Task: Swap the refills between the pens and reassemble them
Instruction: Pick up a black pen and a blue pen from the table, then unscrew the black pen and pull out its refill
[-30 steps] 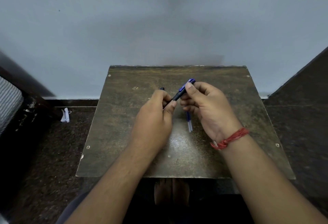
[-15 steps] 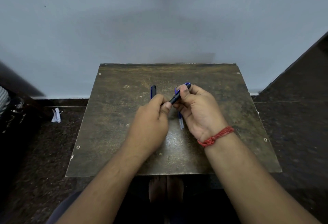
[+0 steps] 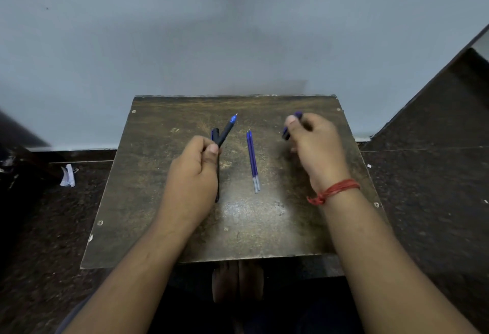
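My left hand [image 3: 194, 172] grips the black pen barrel with its blue tip [image 3: 226, 130] angled up, uncapped for opening. My right hand [image 3: 311, 145] pinches the blue cap [image 3: 291, 125] aside. Two blue refills [image 3: 252, 160] lie parallel, touching, on the worn wooden table [image 3: 158, 188] between my hands; another pen [image 3: 215, 136] lies beside my left thumb.

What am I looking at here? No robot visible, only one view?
There is no machine: a person works with two bare hands, filmed by a single wide-angle camera worn on the head, looking forward and down.

The surface is a worn brown wooden board against a grey wall. On it lie two thin blue pen refills, side by side and touching, tips pointing away. A dark pen part lies partly under the left hand.

The left hand holds a black pen with a blue tip, tilted up and to the right. The right hand, with a red thread band on the wrist, grips a small blue-and-black pen piece; it is blurred, so I cannot say exactly what it is.
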A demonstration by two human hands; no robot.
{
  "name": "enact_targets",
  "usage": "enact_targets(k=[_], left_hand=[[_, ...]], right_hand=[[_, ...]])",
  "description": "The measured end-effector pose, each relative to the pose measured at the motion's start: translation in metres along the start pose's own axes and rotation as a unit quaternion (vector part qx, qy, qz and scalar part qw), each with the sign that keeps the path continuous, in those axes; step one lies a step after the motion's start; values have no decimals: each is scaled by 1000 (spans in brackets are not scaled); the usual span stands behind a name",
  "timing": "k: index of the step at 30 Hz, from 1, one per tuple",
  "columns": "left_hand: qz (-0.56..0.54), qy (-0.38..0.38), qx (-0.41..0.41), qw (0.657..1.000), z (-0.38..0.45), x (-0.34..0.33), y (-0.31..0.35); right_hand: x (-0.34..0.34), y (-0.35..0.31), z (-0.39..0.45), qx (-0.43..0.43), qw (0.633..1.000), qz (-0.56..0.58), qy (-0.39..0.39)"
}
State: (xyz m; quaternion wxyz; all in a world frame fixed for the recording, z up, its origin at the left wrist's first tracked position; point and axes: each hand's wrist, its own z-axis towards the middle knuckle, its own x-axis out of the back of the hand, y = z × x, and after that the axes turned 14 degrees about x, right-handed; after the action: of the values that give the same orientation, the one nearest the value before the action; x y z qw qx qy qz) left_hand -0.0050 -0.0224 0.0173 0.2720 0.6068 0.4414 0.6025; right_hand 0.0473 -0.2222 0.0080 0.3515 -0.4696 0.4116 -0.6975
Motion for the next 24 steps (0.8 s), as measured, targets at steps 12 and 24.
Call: enact_targets(k=[12, 24], left_hand=[[-15, 10, 13, 1000, 4, -2, -1], [1, -12, 3, 1000, 5, -5, -4]], right_hand=[[-21, -4, -13, 42, 941, -304, -139], [-15, -23, -14, 40, 997, -38, -54]])
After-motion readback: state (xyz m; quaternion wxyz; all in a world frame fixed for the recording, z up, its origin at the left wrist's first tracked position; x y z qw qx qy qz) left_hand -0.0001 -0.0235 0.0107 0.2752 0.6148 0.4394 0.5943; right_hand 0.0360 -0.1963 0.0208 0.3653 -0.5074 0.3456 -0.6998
